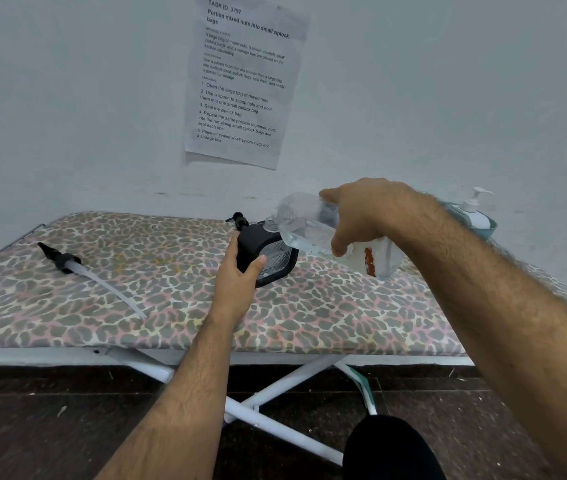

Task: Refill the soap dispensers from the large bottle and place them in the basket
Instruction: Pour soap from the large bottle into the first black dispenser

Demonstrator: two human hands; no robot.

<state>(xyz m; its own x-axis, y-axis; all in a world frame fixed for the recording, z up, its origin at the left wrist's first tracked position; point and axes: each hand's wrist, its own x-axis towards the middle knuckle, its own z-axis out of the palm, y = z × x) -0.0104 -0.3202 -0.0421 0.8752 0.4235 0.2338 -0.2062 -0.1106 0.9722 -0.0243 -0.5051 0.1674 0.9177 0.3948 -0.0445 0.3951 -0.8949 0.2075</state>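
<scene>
My right hand [368, 216] grips the large clear bottle [306, 223], tipped to the left so its mouth sits over the open neck of a black-and-clear soap dispenser [270, 258]. My left hand [237, 275] holds that dispenser by its left side on the leopard-print board [136, 289]. A black pump head with a long clear tube [77, 268] lies loose on the board at the left. Another black pump head [238, 219] shows just behind the dispenser. A white pump dispenser [474, 211] stands in the teal basket [490, 228] at the far right, partly hidden by my right arm.
The board is a folding ironing board with white crossed legs [275, 403] over a dark floor. A printed paper sheet [240, 81] hangs on the white wall behind. A dark rounded shape [389, 448] fills the bottom right.
</scene>
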